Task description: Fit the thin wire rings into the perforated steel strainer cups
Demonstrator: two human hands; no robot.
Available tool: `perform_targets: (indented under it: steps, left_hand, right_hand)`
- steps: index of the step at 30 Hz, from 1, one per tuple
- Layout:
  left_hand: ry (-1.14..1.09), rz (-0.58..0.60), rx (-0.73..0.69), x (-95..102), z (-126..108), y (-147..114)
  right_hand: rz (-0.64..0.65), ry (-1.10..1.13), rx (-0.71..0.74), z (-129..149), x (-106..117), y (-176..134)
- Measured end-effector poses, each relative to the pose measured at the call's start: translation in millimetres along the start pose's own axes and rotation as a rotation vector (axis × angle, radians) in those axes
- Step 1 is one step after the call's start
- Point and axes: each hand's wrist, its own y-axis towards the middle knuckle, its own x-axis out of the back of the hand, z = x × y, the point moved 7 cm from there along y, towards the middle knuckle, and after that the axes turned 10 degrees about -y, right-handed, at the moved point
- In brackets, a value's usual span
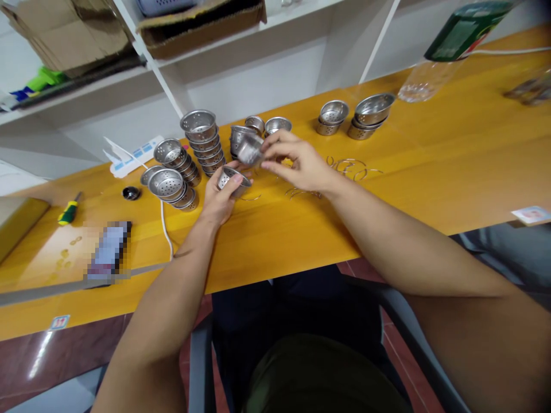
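My left hand [218,199] is wrapped round a small perforated metal cup [232,181], its thumb on the rim. Just above it, my right hand [295,159] pinches a second metal cup [250,150], tilted and blurred by motion. The two cups look close together; whether they touch I cannot tell. Behind them stand more metal cups [279,124], partly hidden by the right hand and its cup. To the left rise several stacks of perforated cups [198,126]. Thin wire rings [350,168] lie on the table right of my right hand.
Two short cup stacks [371,112] and a plastic bottle [447,54] stand at the back right. A phone [109,249], a screwdriver [69,211], a small dark cap [131,193] and a white cable [166,229] lie on the left. White shelves [267,71] border the table's back.
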Motion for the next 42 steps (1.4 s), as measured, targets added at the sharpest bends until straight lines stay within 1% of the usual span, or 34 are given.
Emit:
perform_targets:
  steps: [2,4,6,7,9,12,14,18,21,25,28,30,32,34,36,39,41,42]
  left_hand:
    - [0.007,0.01,0.033,-5.4,0,-3]
    - [0.031,0.013,0.061,-8.9,-1,-6]
    - [0.056,0.003,0.085,-9.5,-1,-8]
    - [0.065,-0.005,0.092,-9.1,-1,-9]
    - [0.078,-0.01,0.094,-8.2,-2,-9]
    - [0.083,-0.008,0.088,-7.1,-1,-6]
    - [0.081,-0.014,0.087,-6.3,1,-5]
    - [0.064,0.003,0.129,-8.0,6,-6]
    - [0.041,0.001,0.137,-8.8,8,-9]
    - [0.017,-0.017,0.143,-8.9,10,-11]
    - [-0.011,-0.046,0.143,-8.6,11,-12]
    - [-0.023,-0.06,0.126,-8.3,10,-14]
    - [-0.011,-0.058,0.108,-8.2,8,-16]
    - [0.009,-0.049,0.102,-7.8,7,-18]
    - [0.011,-0.041,0.107,-7.3,8,-20]
    - [-0.006,-0.037,0.126,-7.0,11,-21]
    - [0.004,-0.044,0.139,-6.8,14,-22]
    - [0.013,-0.048,0.143,-6.9,15,-21]
  right_hand:
    - [-0.162,-0.06,-0.102,-30,18,2]
    - [-0.297,-0.124,-0.164,-56,35,4]
    - [-0.351,-0.182,-0.2,-75,43,7]
    - [-0.345,-0.207,-0.214,-81,42,9]
    - [-0.282,-0.246,-0.237,-87,34,13]
    - [-0.176,-0.287,-0.255,-89,16,17]
    - [-0.159,-0.301,-0.264,-90,10,16]
    - [-0.178,-0.315,-0.278,-94,10,12]
    - [-0.179,-0.316,-0.317,-99,12,7]
    - [-0.109,-0.339,-0.363,-100,9,5]
    - [-0.1,-0.382,-0.356,-93,11,5]
    - [-0.157,-0.394,-0.326,-80,16,5]
    - [-0.212,-0.356,-0.27,-58,18,4]
    - [-0.197,-0.257,-0.186,-29,12,3]
    - [-0.081,-0.114,-0.083,3,-6,1]
    - [0.177,0.052,0.07,43,-40,-5]
    - [0.323,0.109,0.097,53,-58,-10]
    - [0.357,0.132,0.087,54,-63,-11]
